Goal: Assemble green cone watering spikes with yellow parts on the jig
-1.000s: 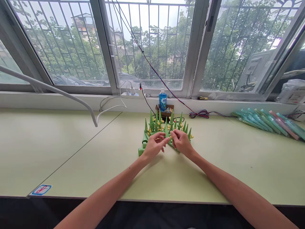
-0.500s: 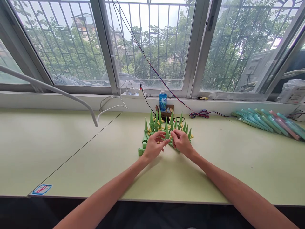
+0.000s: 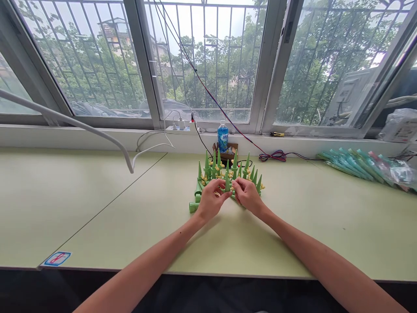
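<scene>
My left hand (image 3: 211,200) grips an upright green plastic cone (image 3: 227,181) between thumb and fingers. Just to its right, my right hand (image 3: 246,194) has its fingertips pinched together close to the cone. Whatever is in that pinch is too small to make out. Behind both hands stands a cluster of green cone-shaped pieces (image 3: 234,165) with small yellow parts (image 3: 262,186) among them. Green tube-ended pieces (image 3: 193,207) lie beside my left hand, partly covered by it.
Behind the cluster, a blue bottle (image 3: 223,138) stands by a small cardboard box (image 3: 232,153). A coiled cable (image 3: 273,155) lies right of it. Plastic-wrapped coloured pieces (image 3: 361,165) are at the far right. A white cable (image 3: 107,134) hangs over the table's left (image 3: 81,182).
The cone in my left hand has shifted slightly left, and the left thumb has closed in on its base. Clear plastic now covers part of the wrapped pieces at the far right.
</scene>
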